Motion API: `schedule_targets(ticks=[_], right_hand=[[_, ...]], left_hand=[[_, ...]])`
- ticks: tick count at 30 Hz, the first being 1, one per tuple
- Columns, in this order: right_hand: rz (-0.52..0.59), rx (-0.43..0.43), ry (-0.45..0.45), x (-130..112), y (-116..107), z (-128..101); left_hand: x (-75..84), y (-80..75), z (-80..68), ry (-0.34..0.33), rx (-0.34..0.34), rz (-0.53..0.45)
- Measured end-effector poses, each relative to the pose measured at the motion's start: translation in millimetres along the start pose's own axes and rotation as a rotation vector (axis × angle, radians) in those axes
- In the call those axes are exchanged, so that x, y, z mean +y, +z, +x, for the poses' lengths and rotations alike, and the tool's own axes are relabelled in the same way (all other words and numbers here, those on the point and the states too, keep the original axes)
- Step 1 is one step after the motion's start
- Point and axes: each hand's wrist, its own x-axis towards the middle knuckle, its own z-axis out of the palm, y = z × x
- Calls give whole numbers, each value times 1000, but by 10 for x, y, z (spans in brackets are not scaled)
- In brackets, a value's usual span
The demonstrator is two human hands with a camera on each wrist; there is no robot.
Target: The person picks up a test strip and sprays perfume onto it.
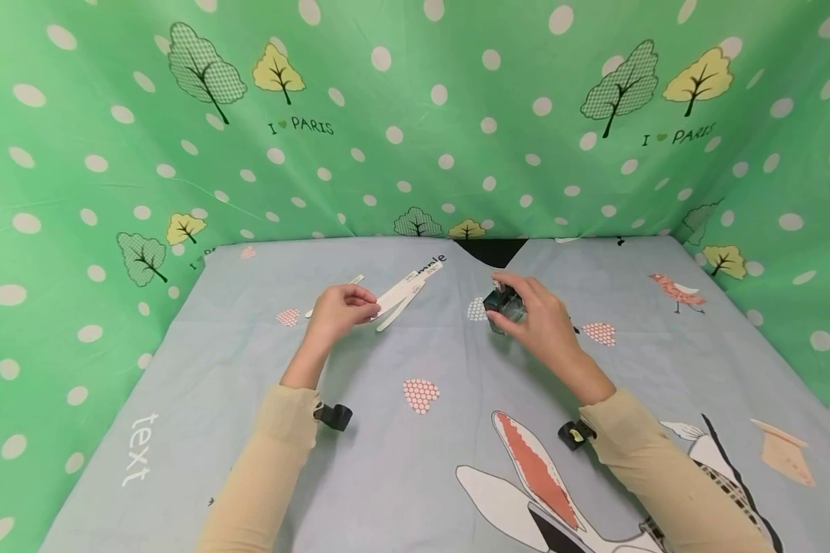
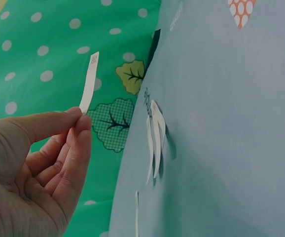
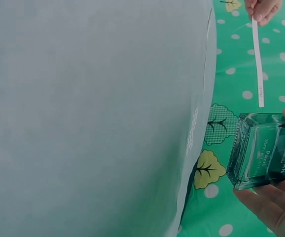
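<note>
Both hands are engaged above the table. Left hand (image 1: 337,309) pinches one white paper strip (image 2: 89,82) between thumb and forefinger, remaining fingers curled beneath; the strip stands clear of the surface, its free end pointing away from the palm. Right hand (image 1: 536,315) grips a square greenish glass bottle (image 3: 262,149), fingers wrapped around its sides, held just above the cloth. Printed lettering shows on the bottle's face. The two hands are apart, with open cloth between them.

Loose paper strips (image 1: 410,290) lie fanned on the table just beyond the left hand, toward the far edge. One further strip (image 1: 355,281) lies behind the left hand's knuckles.

The table covering (image 1: 387,461) is pale blue cloth with printed hearts, a bird and a rabbit figure. Near the person it carries only the forearms. Green dotted backdrop (image 1: 415,115) closes off the far edge and both sides, so free room lies mainly toward the near edge.

Both forearms extend forward from the near edge, sleeves (image 1: 270,461) beige, wrists bare, converging slightly inward. A small black device (image 1: 335,416) sits at each wrist.
</note>
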Motion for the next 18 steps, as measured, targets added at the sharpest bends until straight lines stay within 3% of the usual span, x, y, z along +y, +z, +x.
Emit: schedule_targets(ticks=[18], right_hand=[[6,-3,-2,-6,4,-10]], left_hand=[[-117,-182,-13,8,25,-22]])
